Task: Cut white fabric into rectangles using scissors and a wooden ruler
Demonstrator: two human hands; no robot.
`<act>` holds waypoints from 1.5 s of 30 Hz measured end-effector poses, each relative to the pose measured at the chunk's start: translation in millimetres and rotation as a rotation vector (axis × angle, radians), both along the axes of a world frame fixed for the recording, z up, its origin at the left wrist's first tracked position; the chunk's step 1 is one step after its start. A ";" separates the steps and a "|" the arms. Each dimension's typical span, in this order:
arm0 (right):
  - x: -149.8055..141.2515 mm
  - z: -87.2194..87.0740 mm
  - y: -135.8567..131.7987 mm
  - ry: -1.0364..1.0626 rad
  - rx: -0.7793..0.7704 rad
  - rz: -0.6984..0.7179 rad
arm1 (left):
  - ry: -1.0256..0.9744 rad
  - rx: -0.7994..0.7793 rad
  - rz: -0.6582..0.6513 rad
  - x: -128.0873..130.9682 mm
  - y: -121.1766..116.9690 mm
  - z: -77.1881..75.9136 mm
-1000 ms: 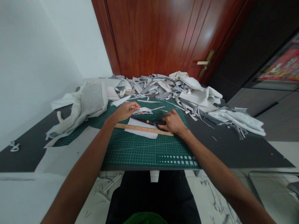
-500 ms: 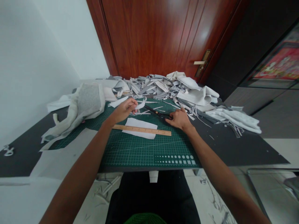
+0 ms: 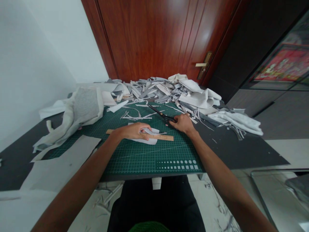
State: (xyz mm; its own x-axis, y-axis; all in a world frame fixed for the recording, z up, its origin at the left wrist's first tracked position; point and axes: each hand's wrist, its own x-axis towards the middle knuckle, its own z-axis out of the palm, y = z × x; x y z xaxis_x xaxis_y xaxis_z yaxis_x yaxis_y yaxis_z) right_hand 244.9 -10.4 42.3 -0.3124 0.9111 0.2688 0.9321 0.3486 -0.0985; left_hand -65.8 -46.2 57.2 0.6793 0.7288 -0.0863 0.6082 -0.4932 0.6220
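Left hand [image 3: 131, 131] lies low over a wooden ruler [image 3: 158, 137] and a flat white fabric piece [image 3: 145, 140], fingers [image 3: 142, 128] extended and close together, touching the ruler. Thin grey-white scrap [image 3: 151, 131] sits right at the fingertips; can't tell if it's pinched or just pressed down. Right hand [image 3: 183, 124] curled around the black handles of long steel scissors [image 3: 161, 113], fingers bent tight over the grip. Blades look closed, thin and dark, pointing up and left across the mat, tips clear of the fabric. Green self-healing cutting mat [image 3: 149, 158] has a fine printed grid and rows of dots and squares near the edge, on a dark grey table [image 3: 241, 153]. Narrow curved offcuts [image 3: 135, 116] lie loose on the mat above the ruler. Big heap of grey-and-white fabric strips [image 3: 164, 91] past the mat, crumpled and layered. Fuzzy grey-white fabric sheet [image 3: 84, 108] slumped on the left. Reddish wood door [image 3: 145, 38] behind.
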 end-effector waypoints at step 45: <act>-1.9 -2.7 -1.2 0.076 0.006 0.066 | 0.320 0.138 0.341 -69.3 26.6 7.1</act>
State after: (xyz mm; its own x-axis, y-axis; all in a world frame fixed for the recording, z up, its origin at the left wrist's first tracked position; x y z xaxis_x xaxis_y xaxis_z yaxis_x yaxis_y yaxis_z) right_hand 243.0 -11.7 39.6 -0.3506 0.8873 0.2995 0.8968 0.4102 -0.1654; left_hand -135.1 -19.6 64.3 0.3554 0.9244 -0.1387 0.8993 -0.2977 0.3204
